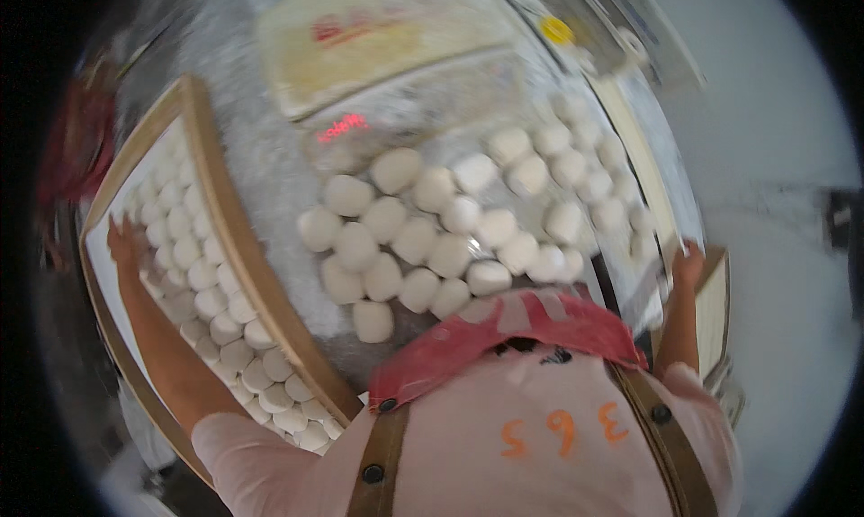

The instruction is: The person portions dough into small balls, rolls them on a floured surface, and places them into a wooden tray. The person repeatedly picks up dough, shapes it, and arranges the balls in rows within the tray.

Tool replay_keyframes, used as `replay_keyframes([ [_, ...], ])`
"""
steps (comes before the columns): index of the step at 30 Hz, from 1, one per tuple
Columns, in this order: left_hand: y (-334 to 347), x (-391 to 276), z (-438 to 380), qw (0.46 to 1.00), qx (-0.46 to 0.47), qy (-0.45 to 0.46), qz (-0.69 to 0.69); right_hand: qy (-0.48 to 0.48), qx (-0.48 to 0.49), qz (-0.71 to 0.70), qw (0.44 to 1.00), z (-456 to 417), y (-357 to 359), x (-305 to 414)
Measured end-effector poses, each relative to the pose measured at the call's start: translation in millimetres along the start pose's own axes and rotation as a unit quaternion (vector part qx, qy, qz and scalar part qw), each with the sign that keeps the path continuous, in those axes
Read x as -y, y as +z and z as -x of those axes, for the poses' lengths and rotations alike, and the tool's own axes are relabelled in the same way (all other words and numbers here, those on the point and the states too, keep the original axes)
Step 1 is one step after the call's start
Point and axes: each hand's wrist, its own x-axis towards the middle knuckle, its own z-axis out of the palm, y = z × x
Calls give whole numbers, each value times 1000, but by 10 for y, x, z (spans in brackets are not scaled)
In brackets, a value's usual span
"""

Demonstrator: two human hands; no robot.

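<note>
My left hand (123, 243) is inside a wood-framed tray (233, 233) at the left, beside the rows of pale dough balls (202, 274) on its white base. The hand is blurred, and I cannot tell whether it grips a ball. Far to the right, my right hand (687, 267) is by the end of a pale wooden strip (641, 152). A small white bit shows at its fingers; its grip is unclear. Between my arms, many loose dough pieces (415, 240) lie on the floury worktop (263, 159), some touching each other.
A large yellowish-white block or bag (378, 38) with red writing lies at the back. Before it is a scale (418, 105) with a lit red display. A yellow ring-shaped object (557, 30) is at the back right. A wooden box (714, 308) stands below my right hand.
</note>
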Motion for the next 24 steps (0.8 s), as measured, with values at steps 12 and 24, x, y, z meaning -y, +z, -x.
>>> replay_keyframes([
  [12, -2258, -3731, -256, 872, 100, 90, 470, 197, -4, -264, 944, 232, -302, -125],
  [24, -2999, -6417, 455, 781, 188, 414, 428, 189, 45, -485, 853, 45, -462, 242],
])
